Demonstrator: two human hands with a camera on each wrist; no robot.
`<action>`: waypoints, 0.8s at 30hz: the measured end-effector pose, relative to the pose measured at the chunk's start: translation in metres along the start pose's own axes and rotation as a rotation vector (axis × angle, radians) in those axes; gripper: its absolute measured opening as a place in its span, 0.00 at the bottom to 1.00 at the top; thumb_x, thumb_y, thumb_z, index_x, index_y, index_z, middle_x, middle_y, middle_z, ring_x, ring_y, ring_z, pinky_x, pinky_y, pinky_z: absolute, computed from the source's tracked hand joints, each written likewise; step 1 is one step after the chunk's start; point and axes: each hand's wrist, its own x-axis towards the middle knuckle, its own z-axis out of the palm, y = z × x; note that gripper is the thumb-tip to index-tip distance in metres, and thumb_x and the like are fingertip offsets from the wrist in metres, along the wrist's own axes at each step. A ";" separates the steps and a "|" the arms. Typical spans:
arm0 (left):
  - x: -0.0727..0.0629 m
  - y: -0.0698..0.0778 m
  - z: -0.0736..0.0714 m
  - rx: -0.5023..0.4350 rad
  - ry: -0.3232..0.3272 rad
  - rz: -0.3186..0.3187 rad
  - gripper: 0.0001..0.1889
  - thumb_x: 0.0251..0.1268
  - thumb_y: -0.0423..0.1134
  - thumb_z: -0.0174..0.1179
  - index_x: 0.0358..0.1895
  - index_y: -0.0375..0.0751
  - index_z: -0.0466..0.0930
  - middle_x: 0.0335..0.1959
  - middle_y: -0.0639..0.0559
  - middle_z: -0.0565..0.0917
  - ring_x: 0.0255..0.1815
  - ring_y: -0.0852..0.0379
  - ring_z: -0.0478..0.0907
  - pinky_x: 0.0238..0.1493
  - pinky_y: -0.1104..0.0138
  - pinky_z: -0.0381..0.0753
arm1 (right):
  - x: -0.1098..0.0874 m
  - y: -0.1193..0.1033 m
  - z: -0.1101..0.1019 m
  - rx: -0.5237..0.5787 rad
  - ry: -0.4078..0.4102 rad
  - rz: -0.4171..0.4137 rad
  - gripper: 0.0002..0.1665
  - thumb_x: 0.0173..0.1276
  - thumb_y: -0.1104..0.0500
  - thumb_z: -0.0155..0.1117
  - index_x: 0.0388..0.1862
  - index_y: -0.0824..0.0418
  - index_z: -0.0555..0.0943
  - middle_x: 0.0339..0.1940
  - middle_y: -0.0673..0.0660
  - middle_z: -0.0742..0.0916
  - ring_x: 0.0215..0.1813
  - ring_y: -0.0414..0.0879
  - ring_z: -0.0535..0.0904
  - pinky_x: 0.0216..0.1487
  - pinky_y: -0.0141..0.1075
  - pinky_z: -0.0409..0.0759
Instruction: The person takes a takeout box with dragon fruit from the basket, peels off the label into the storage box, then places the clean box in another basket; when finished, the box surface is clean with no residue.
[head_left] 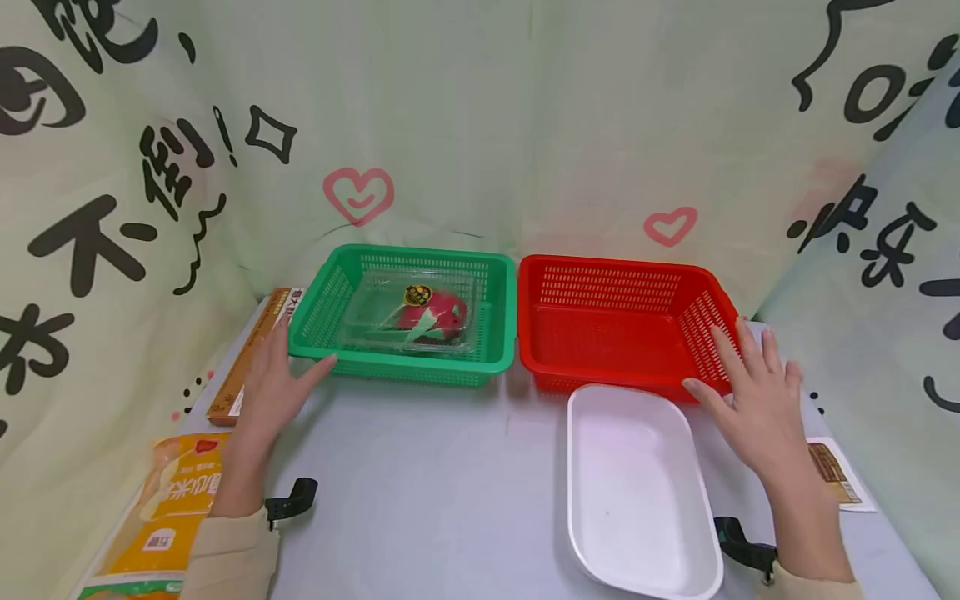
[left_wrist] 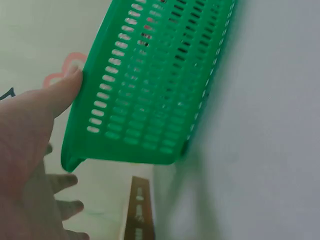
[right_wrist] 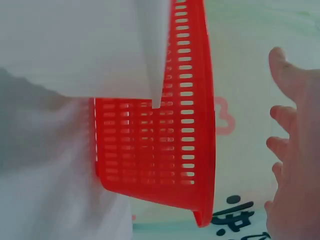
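We've L hand at green plastic basket, R hand nr red plastic basket on worktop, fingers spread, holding nothing; both baskets prob. light, stiff, best gripped by rims.

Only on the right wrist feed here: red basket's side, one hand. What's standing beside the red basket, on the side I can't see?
Observer: In the head view, a green basket stands just left of the red basket.
Operator: Anything in the green one?
Observer: Yes, a clear plastic box with a red-and-green item inside, possibly a dragon fruit.
Operator: And the other hand?
Observer: The left hand is at the green basket's left end; I can't tell whether it touches it.
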 end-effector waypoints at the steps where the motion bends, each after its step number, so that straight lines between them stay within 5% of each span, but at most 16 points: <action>1: 0.000 0.001 0.001 -0.035 0.006 -0.021 0.57 0.62 0.71 0.55 0.81 0.52 0.28 0.82 0.37 0.38 0.81 0.30 0.40 0.72 0.28 0.45 | 0.001 -0.003 0.000 0.002 -0.003 -0.010 0.52 0.67 0.36 0.59 0.82 0.47 0.47 0.85 0.56 0.46 0.83 0.64 0.32 0.76 0.68 0.25; 5: 0.001 0.005 0.005 -0.163 0.020 -0.101 0.60 0.59 0.73 0.56 0.81 0.54 0.25 0.83 0.41 0.37 0.81 0.33 0.43 0.72 0.30 0.51 | 0.007 -0.013 -0.004 0.004 -0.020 -0.050 0.53 0.66 0.37 0.61 0.82 0.47 0.48 0.85 0.57 0.47 0.83 0.64 0.33 0.76 0.68 0.26; 10: -0.002 0.008 0.008 -0.334 0.030 -0.196 0.60 0.57 0.73 0.58 0.80 0.48 0.30 0.80 0.34 0.50 0.76 0.34 0.58 0.70 0.39 0.66 | 0.018 -0.028 -0.011 0.001 -0.052 -0.103 0.53 0.66 0.37 0.63 0.82 0.46 0.47 0.85 0.57 0.48 0.83 0.63 0.35 0.76 0.68 0.27; 16: -0.005 0.013 0.012 -0.534 0.069 -0.324 0.49 0.61 0.70 0.57 0.71 0.46 0.41 0.62 0.39 0.70 0.51 0.52 0.80 0.50 0.66 0.82 | 0.038 -0.050 -0.016 -0.010 -0.106 -0.188 0.53 0.66 0.39 0.64 0.82 0.48 0.50 0.84 0.60 0.51 0.84 0.62 0.36 0.78 0.67 0.29; 20: -0.003 0.013 0.017 -0.786 0.087 -0.376 0.42 0.64 0.62 0.60 0.66 0.44 0.45 0.49 0.49 0.71 0.35 0.65 0.85 0.44 0.69 0.87 | 0.052 -0.067 -0.014 -0.035 -0.148 -0.230 0.52 0.66 0.39 0.64 0.82 0.48 0.51 0.83 0.61 0.53 0.84 0.62 0.38 0.78 0.67 0.32; 24: 0.000 0.012 0.030 -0.979 0.118 -0.394 0.27 0.68 0.54 0.61 0.59 0.46 0.58 0.39 0.55 0.78 0.31 0.66 0.85 0.41 0.68 0.88 | 0.064 -0.084 -0.007 -0.045 -0.187 -0.256 0.51 0.67 0.39 0.64 0.82 0.46 0.51 0.83 0.59 0.55 0.84 0.60 0.40 0.78 0.68 0.36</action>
